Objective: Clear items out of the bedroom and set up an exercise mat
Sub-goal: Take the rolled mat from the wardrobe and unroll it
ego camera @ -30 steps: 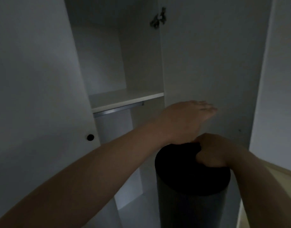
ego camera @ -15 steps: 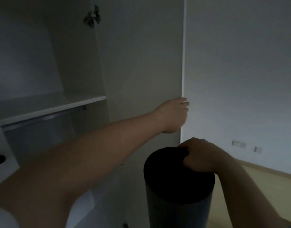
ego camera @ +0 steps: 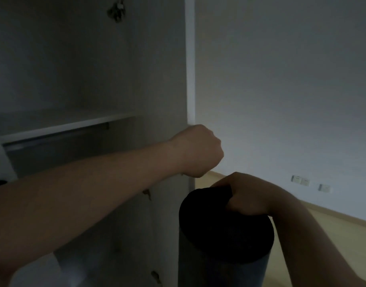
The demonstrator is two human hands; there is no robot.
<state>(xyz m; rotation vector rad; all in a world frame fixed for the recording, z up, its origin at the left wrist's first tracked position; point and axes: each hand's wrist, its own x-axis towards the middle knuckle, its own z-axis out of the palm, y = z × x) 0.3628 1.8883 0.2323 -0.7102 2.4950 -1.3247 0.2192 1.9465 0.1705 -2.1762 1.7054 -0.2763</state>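
The room is dim and grey, with no lamp in view. The strongest light lies on the wall (ego camera: 281, 90) at the right and in a pale strip down the free edge of the door (ego camera: 163, 79). The wardrobe (ego camera: 64, 69) inside sinks into shadow. The top of the rolled mat (ego camera: 225, 235) is near black, without detail. Everything looks soft and grainy. The left hand (ego camera: 196, 151) has a smeared outline.

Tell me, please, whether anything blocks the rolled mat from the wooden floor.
Nothing visible does. The right hand grips the upright dark rolled mat; the light wooden floor beside it shows bare. The white wardrobe door, gripped by the left hand, stands left of it.
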